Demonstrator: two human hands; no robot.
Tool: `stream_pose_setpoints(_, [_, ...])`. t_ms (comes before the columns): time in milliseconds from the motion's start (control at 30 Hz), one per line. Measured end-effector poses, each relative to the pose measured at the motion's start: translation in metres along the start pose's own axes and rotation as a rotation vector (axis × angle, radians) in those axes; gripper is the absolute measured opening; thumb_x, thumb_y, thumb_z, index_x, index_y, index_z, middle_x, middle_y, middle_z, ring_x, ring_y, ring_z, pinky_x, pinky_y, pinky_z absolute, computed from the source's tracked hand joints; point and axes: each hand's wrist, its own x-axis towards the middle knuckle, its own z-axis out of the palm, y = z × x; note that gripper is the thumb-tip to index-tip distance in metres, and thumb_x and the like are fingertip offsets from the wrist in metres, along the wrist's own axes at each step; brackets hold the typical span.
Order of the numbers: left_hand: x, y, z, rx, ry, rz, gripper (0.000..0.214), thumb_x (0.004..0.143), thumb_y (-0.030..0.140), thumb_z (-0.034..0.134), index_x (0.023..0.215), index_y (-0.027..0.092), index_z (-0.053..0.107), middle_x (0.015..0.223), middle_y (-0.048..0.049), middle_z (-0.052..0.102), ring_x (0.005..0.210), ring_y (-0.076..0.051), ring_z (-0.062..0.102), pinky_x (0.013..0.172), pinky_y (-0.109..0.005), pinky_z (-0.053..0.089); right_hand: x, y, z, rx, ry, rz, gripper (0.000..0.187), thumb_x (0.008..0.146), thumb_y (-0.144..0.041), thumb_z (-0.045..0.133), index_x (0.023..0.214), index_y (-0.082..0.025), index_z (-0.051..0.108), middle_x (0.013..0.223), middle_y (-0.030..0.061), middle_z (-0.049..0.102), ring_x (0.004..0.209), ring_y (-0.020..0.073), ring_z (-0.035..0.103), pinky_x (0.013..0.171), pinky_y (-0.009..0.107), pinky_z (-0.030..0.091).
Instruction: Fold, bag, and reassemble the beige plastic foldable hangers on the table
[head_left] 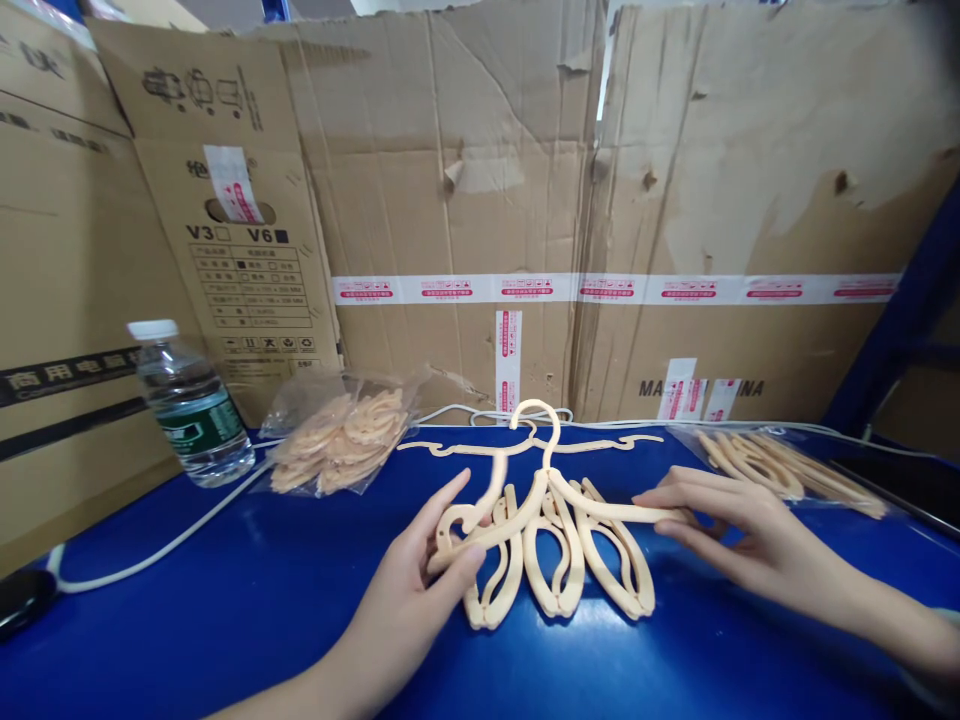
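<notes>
A cream plastic folding hanger (550, 470) is held up above the blue table, its hook pointing upward. My left hand (431, 570) grips its left arm, where a curved piece stands up beside the fingers. With fingers and thumb closed, my right hand (739, 530) pinches the tip of the right arm. Below and behind lie three folded hangers, a left one (511, 590), a middle one (531, 560) and a right one (643, 580), side by side. Farther back, an unfolded hanger (465, 449) lies flat, partly hidden by the held one.
Bagged hanger pieces (337, 440) lie at the back left beside a water bottle (199, 415). Another bag of hangers (780, 465) lies at the right near a dark flat device (907, 485). A white cable (161, 560) leads to a black object (26, 600). Cardboard (450, 220) walls the back.
</notes>
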Motion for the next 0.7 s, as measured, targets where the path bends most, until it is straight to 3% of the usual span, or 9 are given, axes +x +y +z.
stream_pose_setpoints(100, [-0.001,0.009,-0.001,0.049,0.057,0.016,0.052,0.087,0.043,0.063,0.134,0.022,0.054,0.087,-0.0015,0.069,0.077,-0.018,0.065,0.074,-0.029,0.053,0.001,-0.002,0.001,-0.063,0.060,-0.107,0.022,0.094,-0.022,0.055,0.114,-0.025,0.064,0.089,0.0046,0.068,0.075,0.0170,0.063,0.060,0.027,0.052])
stream_pose_setpoints(233, [0.001,0.014,-0.003,0.079,0.142,0.027,0.041,0.084,0.045,0.066,0.117,0.021,0.064,0.078,0.0008,0.065,0.066,-0.015,0.059,0.065,-0.025,0.050,0.004,0.003,0.001,-0.233,0.137,-0.231,0.034,0.094,-0.016,0.054,0.125,-0.028,0.061,0.088,0.0045,0.068,0.076,0.0192,0.059,0.065,0.032,0.050])
stream_pose_setpoints(433, [0.002,0.010,-0.003,0.078,0.164,0.019,0.032,0.084,0.045,0.066,0.107,0.023,0.068,0.075,0.0021,0.064,0.064,-0.015,0.059,0.067,-0.025,0.050,-0.001,0.005,-0.002,-0.496,0.258,-0.206,0.024,0.095,-0.021,0.054,0.115,-0.025,0.067,0.098,0.0073,0.074,0.082,0.0237,0.066,0.068,0.037,0.050])
stream_pose_setpoints(700, [0.004,0.010,-0.003,0.085,0.165,-0.005,0.040,0.078,0.051,0.068,0.105,0.021,0.067,0.070,0.0026,0.061,0.062,-0.014,0.056,0.066,-0.025,0.049,-0.006,0.009,-0.004,-0.653,0.294,-0.300,0.033,0.093,-0.008,0.046,0.117,-0.023,0.064,0.104,0.0069,0.075,0.079,0.0205,0.072,0.061,0.030,0.053])
